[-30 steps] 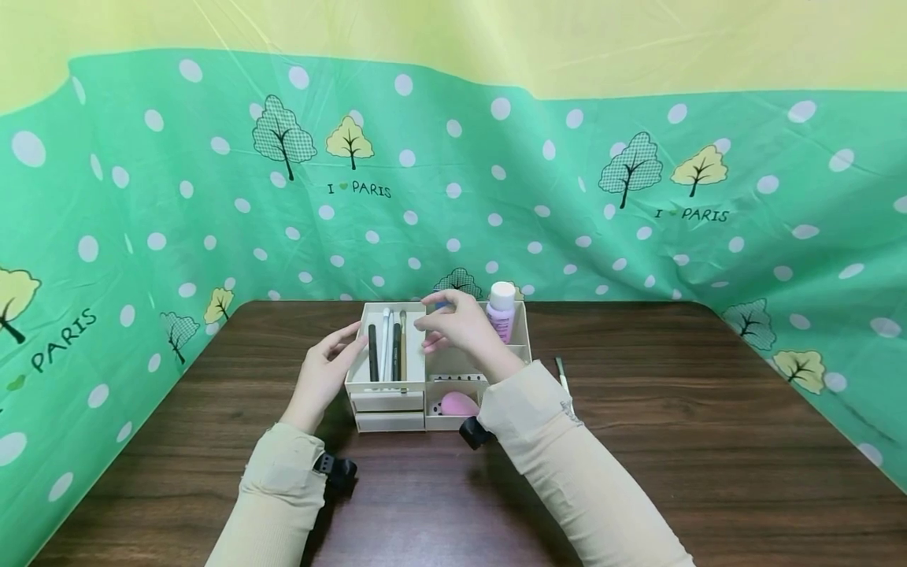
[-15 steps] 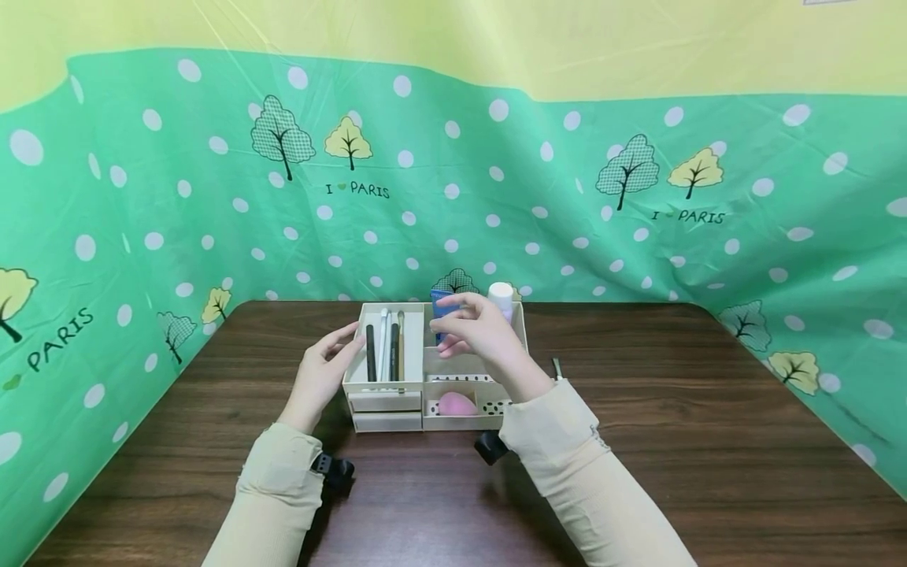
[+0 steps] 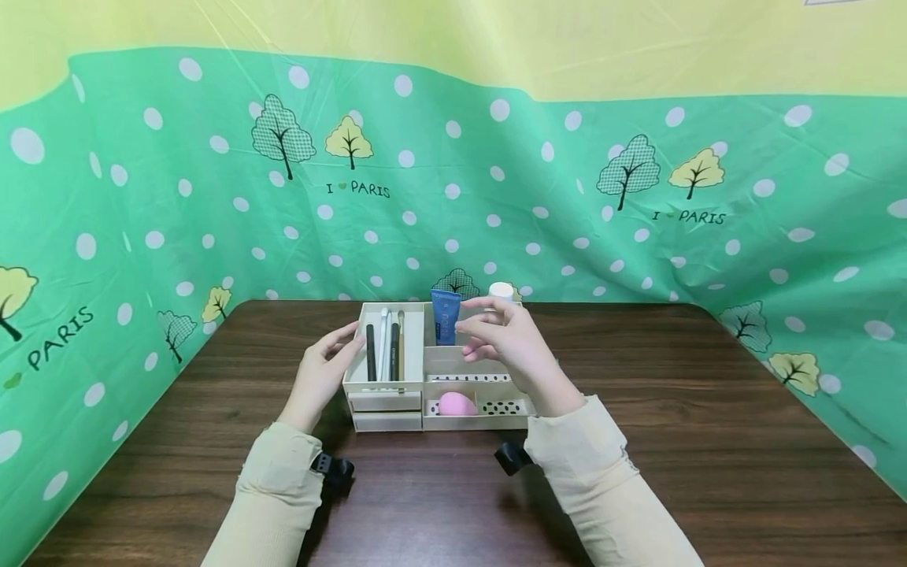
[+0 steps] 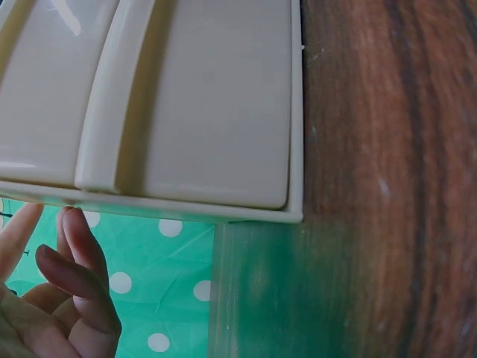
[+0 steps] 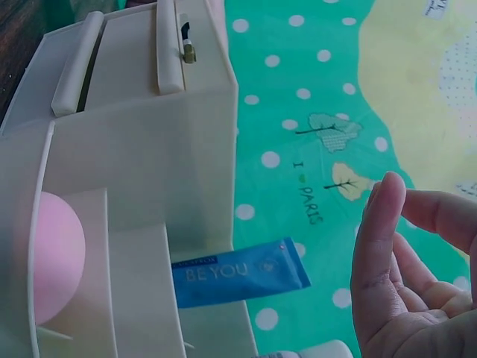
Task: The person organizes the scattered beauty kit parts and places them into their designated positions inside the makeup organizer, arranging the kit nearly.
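A cream desk organizer stands on the table, with two drawers at its lower left. My left hand rests its fingertips against the organizer's left side. Above the right-hand compartments hovers my right hand, fingers loosely bent and holding nothing. Just left of its fingertips, a blue tube stands in the back compartment; in the right wrist view the tube reads "BE YOU". A bottle's white cap shows behind the right hand, which hides the bottle's body. A pink makeup sponge sits in the front compartment.
The upper left tray holds a black pencil, a white stick, another dark pencil and a brown-handled brush. Around the organizer spreads a dark wooden table. A green dotted cloth hangs behind it.
My right hand has drawn away to the right from the tray, past the blue tube, which now shows fully. It now covers most of the bottle. The left hand has stayed put.
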Available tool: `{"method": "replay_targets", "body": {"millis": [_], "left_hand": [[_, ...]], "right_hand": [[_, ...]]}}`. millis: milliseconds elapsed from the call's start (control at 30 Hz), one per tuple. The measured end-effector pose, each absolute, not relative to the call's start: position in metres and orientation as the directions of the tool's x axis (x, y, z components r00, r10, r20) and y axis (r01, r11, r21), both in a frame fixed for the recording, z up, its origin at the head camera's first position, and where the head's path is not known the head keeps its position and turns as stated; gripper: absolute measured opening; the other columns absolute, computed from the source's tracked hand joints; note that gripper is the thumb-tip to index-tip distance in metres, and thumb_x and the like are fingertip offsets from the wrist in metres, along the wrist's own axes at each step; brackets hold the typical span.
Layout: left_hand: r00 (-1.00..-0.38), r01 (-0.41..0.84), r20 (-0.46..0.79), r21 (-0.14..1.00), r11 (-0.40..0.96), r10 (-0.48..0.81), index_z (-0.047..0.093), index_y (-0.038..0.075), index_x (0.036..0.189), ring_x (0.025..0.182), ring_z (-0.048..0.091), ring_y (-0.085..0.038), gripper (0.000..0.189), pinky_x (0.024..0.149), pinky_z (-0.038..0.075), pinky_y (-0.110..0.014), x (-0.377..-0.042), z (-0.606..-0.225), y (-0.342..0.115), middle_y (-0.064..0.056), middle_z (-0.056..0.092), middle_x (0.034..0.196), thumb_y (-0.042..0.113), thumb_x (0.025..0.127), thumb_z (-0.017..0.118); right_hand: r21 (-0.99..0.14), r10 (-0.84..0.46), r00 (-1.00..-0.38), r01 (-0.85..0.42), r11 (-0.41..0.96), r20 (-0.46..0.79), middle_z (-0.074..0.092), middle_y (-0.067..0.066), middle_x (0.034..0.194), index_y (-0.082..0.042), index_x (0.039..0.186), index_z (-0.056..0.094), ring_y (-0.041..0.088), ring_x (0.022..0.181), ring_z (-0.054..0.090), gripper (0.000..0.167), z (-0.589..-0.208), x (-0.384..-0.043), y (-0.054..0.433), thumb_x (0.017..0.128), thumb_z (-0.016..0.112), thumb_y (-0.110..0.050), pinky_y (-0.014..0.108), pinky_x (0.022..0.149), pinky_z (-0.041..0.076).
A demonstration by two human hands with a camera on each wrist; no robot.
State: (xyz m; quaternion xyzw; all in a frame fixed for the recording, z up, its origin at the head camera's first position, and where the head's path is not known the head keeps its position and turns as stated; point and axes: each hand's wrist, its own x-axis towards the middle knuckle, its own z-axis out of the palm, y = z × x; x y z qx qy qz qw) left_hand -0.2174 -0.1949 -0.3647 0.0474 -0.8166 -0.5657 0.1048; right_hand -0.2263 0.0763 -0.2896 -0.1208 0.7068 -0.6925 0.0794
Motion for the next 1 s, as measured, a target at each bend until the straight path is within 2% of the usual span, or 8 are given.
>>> {"method": "replay_targets", "body": {"millis": [233,367,600,867,1000], "left_hand": [[-0.974,0.032,0.111,0.932,0.361,-0.199,0.055,0.018,0.142,0.112,0.057,-0.029,0.048,0.092,0.042,-0.034,-0.218,-0.365,-0.195,-0.020,0.062,0.123,0.038,0.099,0.058],[-0.974,0.029,0.107,0.932,0.361,-0.199,0.055,0.019,0.142,0.112,0.057,-0.028,0.047,0.092,0.042,-0.034,-0.219,-0.365,-0.196,-0.020,0.062,0.124,0.038,0.100,0.058],[-0.973,0.040,0.119,0.930,0.365,-0.195,0.056,0.019,0.142,0.110,0.058,-0.027,0.047,0.089,0.043,-0.031,-0.218,-0.364,-0.196,-0.020,0.063,0.123,0.038,0.099,0.058],[-0.974,0.038,0.117,0.928,0.371,-0.194,0.056,0.019,0.142,0.111,0.057,-0.027,0.048,0.089,0.043,-0.032,-0.218,-0.363,-0.197,-0.019,0.063,0.124,0.040,0.099,0.058],[-0.975,0.031,0.112,0.925,0.378,-0.192,0.055,0.019,0.142,0.111,0.057,-0.028,0.048,0.089,0.043,-0.032,-0.219,-0.363,-0.197,-0.020,0.063,0.123,0.040,0.099,0.057]], "right_hand": [[-0.996,-0.279,-0.956,-0.082,-0.046,0.091,0.065,0.002,0.087,0.003,0.134,0.050,0.013,0.061,0.064,0.044,-0.290,-0.219,0.090,0.092,0.063,-0.001,0.027,0.063,0.057],[-0.996,-0.272,-0.958,-0.079,-0.041,0.087,0.067,0.003,0.089,0.002,0.132,0.051,0.012,0.061,0.065,0.043,-0.292,-0.215,0.097,0.092,0.064,-0.003,0.027,0.064,0.058],[-0.993,-0.268,-0.956,-0.109,-0.046,0.117,0.071,-0.001,0.088,0.010,0.135,0.046,0.012,0.061,0.065,0.046,-0.295,-0.212,0.111,0.093,0.061,0.000,0.026,0.063,0.057],[-0.995,-0.270,-0.958,-0.101,0.000,0.098,0.071,-0.002,0.087,0.010,0.135,0.046,0.012,0.062,0.065,0.048,-0.298,-0.213,0.122,0.093,0.063,-0.004,0.027,0.063,0.057],[-0.997,-0.261,-0.962,-0.083,0.000,0.080,0.070,-0.002,0.084,0.010,0.132,0.048,0.011,0.062,0.065,0.043,-0.297,-0.213,0.128,0.093,0.063,-0.004,0.027,0.062,0.057]]}}
